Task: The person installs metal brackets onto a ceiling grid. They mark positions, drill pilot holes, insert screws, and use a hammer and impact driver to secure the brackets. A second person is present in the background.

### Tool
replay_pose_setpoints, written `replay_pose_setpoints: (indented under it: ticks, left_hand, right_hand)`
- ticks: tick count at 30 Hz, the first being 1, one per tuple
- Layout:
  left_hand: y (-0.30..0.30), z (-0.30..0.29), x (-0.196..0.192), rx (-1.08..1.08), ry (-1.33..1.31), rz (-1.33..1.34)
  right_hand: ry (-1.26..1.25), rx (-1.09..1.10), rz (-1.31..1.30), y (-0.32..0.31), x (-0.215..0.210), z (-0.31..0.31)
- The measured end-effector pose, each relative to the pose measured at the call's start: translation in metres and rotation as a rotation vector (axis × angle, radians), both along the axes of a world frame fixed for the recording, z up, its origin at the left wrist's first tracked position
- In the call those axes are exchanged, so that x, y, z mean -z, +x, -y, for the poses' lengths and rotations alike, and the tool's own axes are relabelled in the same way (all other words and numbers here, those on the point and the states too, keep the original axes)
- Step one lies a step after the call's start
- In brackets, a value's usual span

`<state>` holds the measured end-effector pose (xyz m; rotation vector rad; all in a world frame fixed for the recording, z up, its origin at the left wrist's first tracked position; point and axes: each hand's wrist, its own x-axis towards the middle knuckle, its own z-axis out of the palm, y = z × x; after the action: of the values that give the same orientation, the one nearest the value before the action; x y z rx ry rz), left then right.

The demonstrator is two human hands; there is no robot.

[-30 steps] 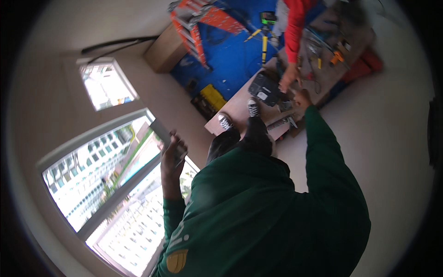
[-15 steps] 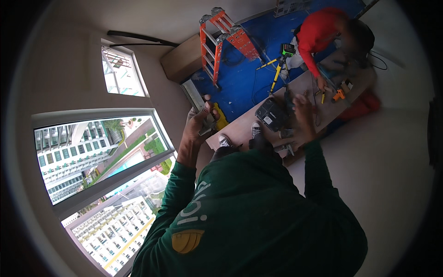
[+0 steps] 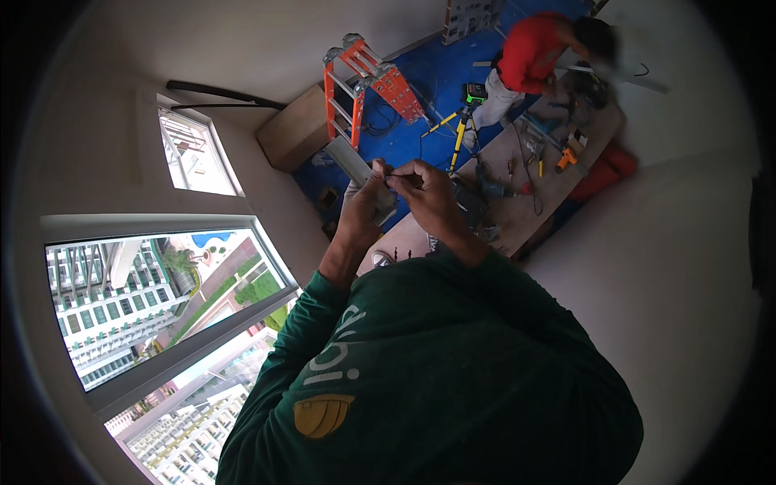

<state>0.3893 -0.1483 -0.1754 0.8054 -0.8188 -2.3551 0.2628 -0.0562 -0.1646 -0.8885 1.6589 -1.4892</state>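
Observation:
My left hand (image 3: 360,212) is closed around a long pale-grey bar or channel (image 3: 349,160), which slants up and left past my fingers. Its lower end shows beside my palm. Right beside it, my right hand (image 3: 432,202) has thumb and forefinger pinched together at my left thumb. What sits in that pinch is small and dark, too small to name. Both hands are raised in front of my green shirt, above the wooden plank surface (image 3: 517,230) where my sneakers (image 3: 381,259) stand. Partly behind my right hand is a black case (image 3: 470,204).
A co-worker in red (image 3: 529,52) bends at the plank's far end, near an orange tool (image 3: 566,159) and several hand tools. A laser level (image 3: 475,93) stands on a yellow tripod. Beyond are an orange stepladder (image 3: 388,89) and a cardboard box (image 3: 295,133). Windows (image 3: 162,303) line my left.
My right hand has left the plank near the black case and come to my left hand. The yellow object at my left hand no longer shows. The co-worker has straightened somewhat.

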Motion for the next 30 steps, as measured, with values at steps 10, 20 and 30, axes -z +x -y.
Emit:
replay_pose_setpoints:
  ticks: [10, 20, 30]
  left_hand:
    - [0.022, 0.011, 0.002, 0.078, 0.066, -0.027]
    - [0.017, 0.022, -0.009, 0.177, -0.214, 0.088]
    - [0.014, 0.025, -0.02, 0.085, -0.466, 0.116]
  right_hand:
    - [0.04, -0.264, -0.571, -0.009, -0.031, -0.01]
    - [0.157, -0.223, -0.486, -0.011, -0.042, 0.008]
    - [0.12, -0.175, -0.57, -0.017, -0.048, -0.003]
